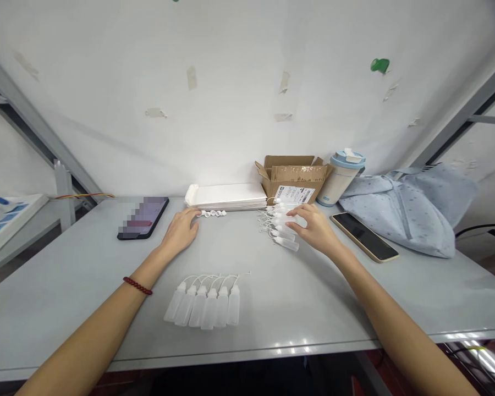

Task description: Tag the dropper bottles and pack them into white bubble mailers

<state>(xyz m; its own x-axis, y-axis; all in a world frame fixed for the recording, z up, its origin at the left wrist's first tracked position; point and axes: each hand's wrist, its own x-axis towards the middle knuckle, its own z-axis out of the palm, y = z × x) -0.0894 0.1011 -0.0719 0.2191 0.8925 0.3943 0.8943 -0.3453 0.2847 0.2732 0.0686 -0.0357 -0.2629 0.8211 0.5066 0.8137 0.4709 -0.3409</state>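
My right hand [315,226] rests on a loose pile of small translucent squeeze bottles [281,230] with white tips and tethered caps, its fingers curled around one of them. My left hand [182,228] reaches toward a short row of small white caps [213,213] on the grey table [82,286], fingertips touching the nearest cap, fingers bent. A red bead bracelet [137,285] circles my left wrist. Nearer me, several similar bottles [204,305] lie side by side in a neat row.
A stack of flat white packets [226,196] lies at the back by the wall, beside an open cardboard box [293,177] and a lidded cup [341,176]. A dark phone [143,217] lies left, another phone [365,236] right, beside a blue cloth bag [412,206].
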